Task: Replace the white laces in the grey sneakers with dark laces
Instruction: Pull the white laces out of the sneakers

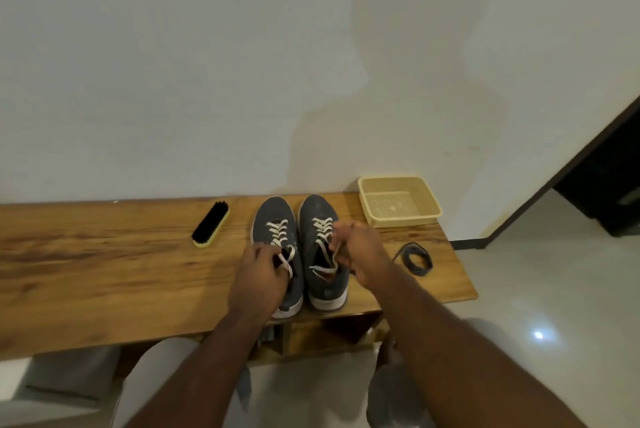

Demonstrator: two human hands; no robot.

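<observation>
two grey sneakers stand side by side on a wooden bench [104, 271], toes pointing toward the white wall [207, 63] and heels near the front edge. the left sneaker [273, 223] and the right sneaker [318, 216] almost touch along their inner sides, and both are threaded with white laces [323, 225] criss-crossed over the tongues.

the person's left hand [258, 280] covers the heel half of the left sneaker, its fingers curled around a loose loop of that shoe's white lace near the top eyelets. the right hand [360, 254] is over the outer side of the right sneaker, fingers bent and pinching a strand of that shoe's white lace, which runs slack down across the open collar. both hands are a little blurred, so the exact finger positions cannot be told.

the dark laces [417, 259] lie in a loose coil on the bench to the right of the right sneaker, just beyond the right hand and apart from both shoes. behind the coil, near the wall, sits a pale yellow plastic basket [398, 218] with a mesh bottom. a shoe brush [211, 225] with black bristles and a yellow back lies on its side to the left of the left sneaker, apart from it.

the person's knees show below the bench edge, above a light tiled floor [536, 289].
</observation>
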